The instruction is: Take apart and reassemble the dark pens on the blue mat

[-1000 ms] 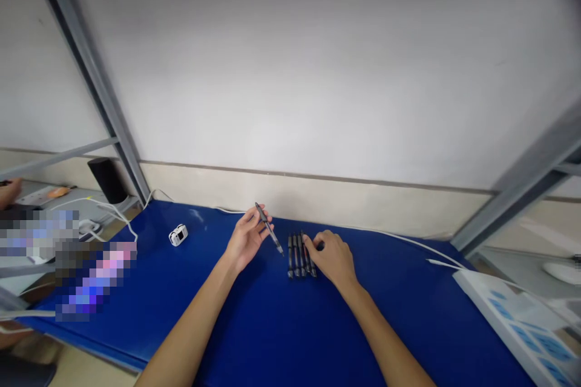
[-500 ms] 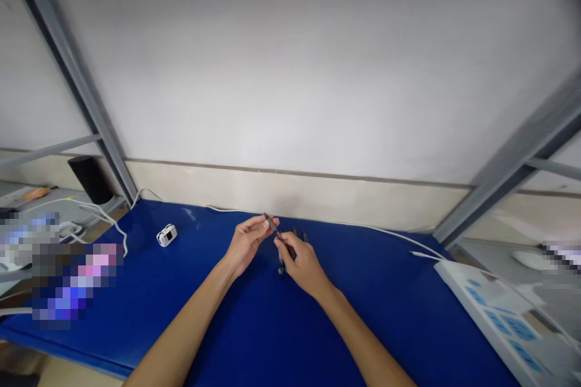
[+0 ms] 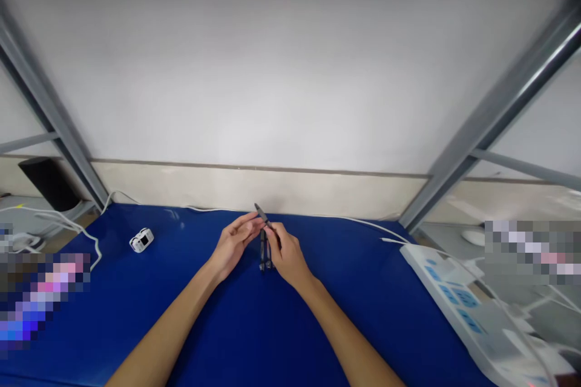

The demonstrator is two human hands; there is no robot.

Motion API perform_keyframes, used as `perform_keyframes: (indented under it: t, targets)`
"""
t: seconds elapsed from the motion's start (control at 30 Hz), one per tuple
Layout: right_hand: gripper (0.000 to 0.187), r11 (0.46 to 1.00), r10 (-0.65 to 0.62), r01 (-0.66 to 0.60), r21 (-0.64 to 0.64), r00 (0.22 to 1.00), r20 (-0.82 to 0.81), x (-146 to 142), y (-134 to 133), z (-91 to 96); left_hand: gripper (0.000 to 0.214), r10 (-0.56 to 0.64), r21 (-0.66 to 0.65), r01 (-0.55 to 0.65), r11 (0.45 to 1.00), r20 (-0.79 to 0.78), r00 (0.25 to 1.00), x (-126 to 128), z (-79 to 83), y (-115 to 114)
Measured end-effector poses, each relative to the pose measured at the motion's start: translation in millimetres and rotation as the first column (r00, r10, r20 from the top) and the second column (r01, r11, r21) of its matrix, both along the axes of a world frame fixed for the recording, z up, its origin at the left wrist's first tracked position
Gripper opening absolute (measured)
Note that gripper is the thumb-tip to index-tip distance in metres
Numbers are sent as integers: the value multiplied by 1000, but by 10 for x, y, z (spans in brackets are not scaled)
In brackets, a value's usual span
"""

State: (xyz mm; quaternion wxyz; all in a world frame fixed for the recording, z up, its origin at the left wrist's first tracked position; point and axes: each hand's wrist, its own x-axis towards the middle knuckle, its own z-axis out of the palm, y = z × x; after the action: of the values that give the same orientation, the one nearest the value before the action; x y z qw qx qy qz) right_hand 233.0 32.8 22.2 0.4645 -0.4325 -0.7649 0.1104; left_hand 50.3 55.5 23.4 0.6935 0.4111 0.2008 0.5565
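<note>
Both my hands meet over the blue table top (image 3: 236,326) near its far edge. My left hand (image 3: 233,243) pinches the upper part of a dark pen (image 3: 262,216) that sticks up and away between the hands. My right hand (image 3: 287,254) is closed on the same pen's lower part. Under the hands lies a small row of dark pens (image 3: 264,254), partly hidden by my right hand.
A small white device (image 3: 141,240) lies on the table to the left. A white cable (image 3: 358,223) runs along the back edge. A white board with blue labels (image 3: 458,299) sits at the right. Grey frame posts (image 3: 476,133) rise on both sides; a black cylinder (image 3: 48,182) stands far left.
My right hand left the row of pens and came up to grip the pen held by my left hand. The view swung to the right.
</note>
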Motion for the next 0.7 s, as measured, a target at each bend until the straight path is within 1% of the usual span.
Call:
perform_keyframes:
  t: [0.1, 0.17, 0.27, 0.33, 0.37, 0.4, 0.5, 0.53, 0.57, 0.63, 0.67, 0.7]
  targets:
    - [21, 999, 35, -33, -15, 992, 121, -6, 27, -19, 52, 16, 21, -17, 1000, 24, 1000, 20, 57, -19]
    - [21, 999, 51, -49, -19, 986, 162, -14, 36, -32, 46, 57, 19, -56, 998, -8, 998, 18, 49, -6]
    - [22, 998, 64, -63, -13, 981, 185, -29, 46, -57, 29, 210, 21, -209, 978, -95, 973, 4, -9, 33]
    - [24, 998, 64, -64, -10, 977, 202, -31, 54, -74, 29, 303, 32, -302, 953, -140, 942, 1, -37, 50]
    - [24, 998, 60, -59, -12, 977, 205, -29, 57, -78, 30, 319, 35, -317, 948, -143, 937, 4, -40, 53]
    - [24, 999, 54, -51, -16, 978, 204, -25, 59, -79, 31, 304, 36, -302, 953, -134, 943, 10, -35, 51]
    - [25, 999, 29, -24, -27, 981, 191, -5, 52, -52, 47, 182, 40, -178, 983, -92, 979, 39, -5, 23]
    - [25, 999, 28, -22, -31, 980, 195, 0, 45, -36, 46, 169, 45, -165, 985, -98, 981, 47, 1, 12]
    - [26, 999, 32, -25, -35, 979, 204, 5, 37, -21, 42, 184, 51, -179, 983, -114, 976, 54, 2, 1]
    - [29, 999, 46, -39, -36, 973, 225, 11, 26, -2, 33, 256, 55, -250, 967, -148, 955, 61, -8, -12]
    - [31, 999, 45, -39, -30, 971, 234, 13, 26, -2, 34, 273, 53, -268, 962, -156, 949, 61, -16, -15]
    - [33, 999, 39, -34, -22, 968, 247, 15, 30, -9, 37, 266, 49, -262, 964, -152, 952, 61, -24, -14]
